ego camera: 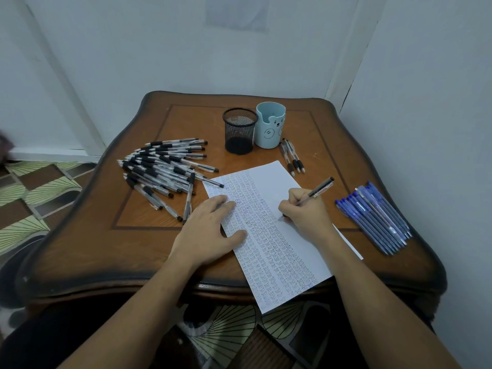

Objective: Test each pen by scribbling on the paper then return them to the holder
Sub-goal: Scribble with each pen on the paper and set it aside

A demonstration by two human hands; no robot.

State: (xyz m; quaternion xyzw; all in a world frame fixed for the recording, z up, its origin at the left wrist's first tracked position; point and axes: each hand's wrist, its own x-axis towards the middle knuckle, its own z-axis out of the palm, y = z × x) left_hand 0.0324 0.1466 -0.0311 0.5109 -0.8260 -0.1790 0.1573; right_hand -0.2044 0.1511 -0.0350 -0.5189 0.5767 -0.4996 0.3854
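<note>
Far left of the left hand, a loose pile of black-grip pens [165,171] lies on the surface [119,249], none of them in a holder. The left hand [210,230] lies flat with fingers spread, pressing the left edge of the paper [282,259] and grasping nothing. The paper runs between both hands and is packed with columns of small repeated marks, black and some blue, none legible; only a strip ahead of the right hand is blank. Beyond the hands stand a black mesh holder [240,130], which looks empty, and just beside it a pale blue cup [270,125] with a bear face and no readable brand. Three pens [291,158] lie just right of the cup. The right hand [306,211] pinches a clear black-capped pen [319,189], its tip on the paper. To the right of that hand lies a row of blue pens [375,217]. Judgement: testing is well advanced, but returning the pens has not begun.
</note>
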